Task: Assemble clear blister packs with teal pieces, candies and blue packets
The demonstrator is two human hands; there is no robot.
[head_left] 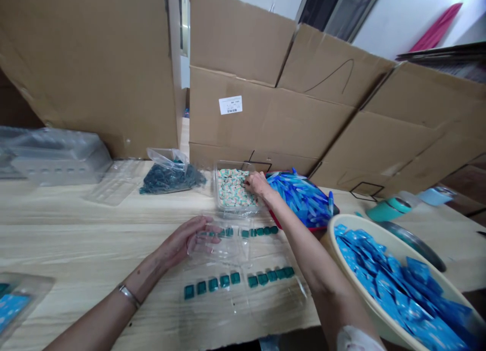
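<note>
Right hand (258, 184) fingers in clear box (219, 189) of white-and-teal pieces (232, 188), grip unclear; left hand (178, 242) spread wide, touching clear tray (224, 244) w/ teal squares (228, 232) on bench (76, 224), just below box.

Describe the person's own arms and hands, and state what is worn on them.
The left hand and right hand are bare, without gloves, and the forearms show no sleeves. A narrow silver-coloured bangle circles the left wrist. A white covering sits on the right arm at the bottom of the view; whether it is a bandage or a sleeve cannot be told.
</note>
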